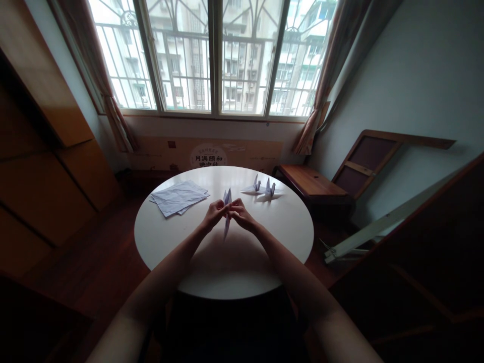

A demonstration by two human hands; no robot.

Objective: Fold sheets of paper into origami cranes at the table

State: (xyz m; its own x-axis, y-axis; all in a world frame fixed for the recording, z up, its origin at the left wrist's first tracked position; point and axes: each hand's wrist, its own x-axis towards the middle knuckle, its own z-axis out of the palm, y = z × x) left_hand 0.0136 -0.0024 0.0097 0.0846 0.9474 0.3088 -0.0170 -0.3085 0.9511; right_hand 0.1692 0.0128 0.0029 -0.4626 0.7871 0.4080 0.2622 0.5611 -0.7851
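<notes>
Between my two hands, above the middle of the round white table [162, 242], is a folded paper crane [226, 229] in pale lilac, its pointed ends sticking out above and below my fingers. My left hand [216, 212] pinches it from the left, and my right hand [240, 212] pinches it from the right, the fingertips of both meeting at its middle. My fingers hide the crane's centre. Two finished paper cranes [270, 188] stand side by side on the table, beyond my right hand and to its right.
A loose stack of creased paper sheets [179, 196] lies at the table's left. Behind the table are a large printed box [242, 151] and a barred window [185, 65]. A wooden bench [313, 180] stands at the right, with wooden cabinets [56, 191] at the left.
</notes>
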